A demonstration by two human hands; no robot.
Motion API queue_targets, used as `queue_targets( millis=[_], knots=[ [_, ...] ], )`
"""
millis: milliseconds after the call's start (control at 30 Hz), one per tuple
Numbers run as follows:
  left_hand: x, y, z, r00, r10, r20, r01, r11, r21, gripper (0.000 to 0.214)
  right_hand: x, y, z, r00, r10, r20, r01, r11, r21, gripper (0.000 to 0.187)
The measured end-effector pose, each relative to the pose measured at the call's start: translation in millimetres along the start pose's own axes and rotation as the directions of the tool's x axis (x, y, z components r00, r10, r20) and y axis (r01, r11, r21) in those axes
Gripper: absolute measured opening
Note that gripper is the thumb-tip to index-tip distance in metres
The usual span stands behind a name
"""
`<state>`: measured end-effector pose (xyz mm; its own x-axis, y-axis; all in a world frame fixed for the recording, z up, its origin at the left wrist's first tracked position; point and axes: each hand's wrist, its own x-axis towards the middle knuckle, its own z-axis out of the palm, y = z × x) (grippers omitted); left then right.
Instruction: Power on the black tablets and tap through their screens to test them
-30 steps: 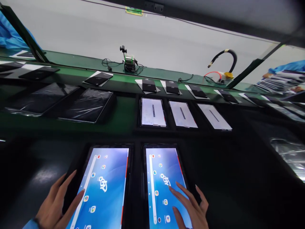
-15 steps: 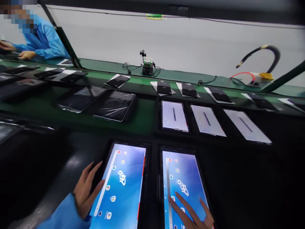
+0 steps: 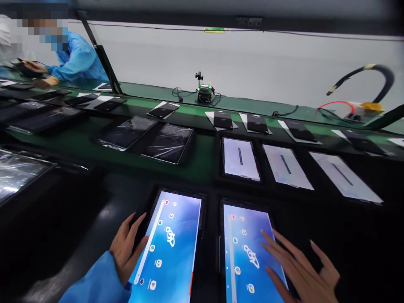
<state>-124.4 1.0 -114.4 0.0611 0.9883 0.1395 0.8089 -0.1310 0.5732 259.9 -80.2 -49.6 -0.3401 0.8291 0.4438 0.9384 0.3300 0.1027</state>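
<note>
Two lit tablets with blue home screens lie side by side on the dark bench in front of me. My left hand (image 3: 128, 248), fingers spread, rests on the left edge of the left tablet (image 3: 173, 248), thumb touching its screen. My right hand (image 3: 299, 269) hovers open with fingers stretched over the right edge of the right tablet (image 3: 244, 248). Neither hand holds anything.
Three tablets with white screens (image 3: 240, 159) lie on the green belt (image 3: 198, 158) behind. Two wrapped dark tablets (image 3: 168, 143) lie to the left. Small black devices on papers (image 3: 222, 120) line the far row. A person in blue (image 3: 74, 59) works at far left. A small camera stand (image 3: 204, 89) and a black hose (image 3: 375, 73) stand at the back.
The view has swung left and down. My right hand moved from the middle of the right tablet's screen to its right edge. My left hand stays on the left tablet's edge.
</note>
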Motion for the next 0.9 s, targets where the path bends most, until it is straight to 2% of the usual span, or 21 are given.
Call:
queue_targets(
  millis=[67, 167, 300, 400, 567, 733, 900],
  knots=[
    [10, 0, 0.5, 0.998, 0.036, -0.043, -0.034, 0.999, 0.037, 0.045, 12, 14, 8, 0.999, 0.019, 0.039, -0.019, 1.0, 0.004, 0.041],
    [39, 4, 2.1, 0.991, 0.108, -0.078, -0.101, 0.991, 0.09, 0.047, 34, 24, 31, 0.988, 0.067, 0.138, -0.076, 0.995, 0.057, 0.033],
    [86, 14, 10.9, 0.989, 0.123, -0.081, -0.114, 0.987, 0.111, 0.051, 61, 25, 65, 0.954, 0.175, 0.243, -0.228, 0.949, 0.215, 0.03],
    [106, 18, 19.1, 0.99, 0.106, -0.098, -0.097, 0.991, 0.089, 0.058, 74, 22, 82, 0.93, 0.252, 0.267, -0.316, 0.919, 0.236, 0.027],
    [109, 14, 20.5, 0.992, 0.101, -0.071, -0.101, 0.995, 0.004, 0.055, 88, 16, 88, 0.882, 0.348, 0.319, -0.444, 0.841, 0.309, 0.02],
    [109, 10, 19.0, 0.993, 0.104, -0.064, -0.105, 0.994, -0.011, 0.055, 100, 11, 88, 0.858, 0.37, 0.356, -0.498, 0.771, 0.398, 0.017],
    [110, 9, 20.4, 0.988, 0.137, -0.078, -0.136, 0.991, 0.019, 0.053, 104, 10, 90, 0.838, 0.411, 0.358, -0.541, 0.71, 0.45, 0.021]
  ],
)
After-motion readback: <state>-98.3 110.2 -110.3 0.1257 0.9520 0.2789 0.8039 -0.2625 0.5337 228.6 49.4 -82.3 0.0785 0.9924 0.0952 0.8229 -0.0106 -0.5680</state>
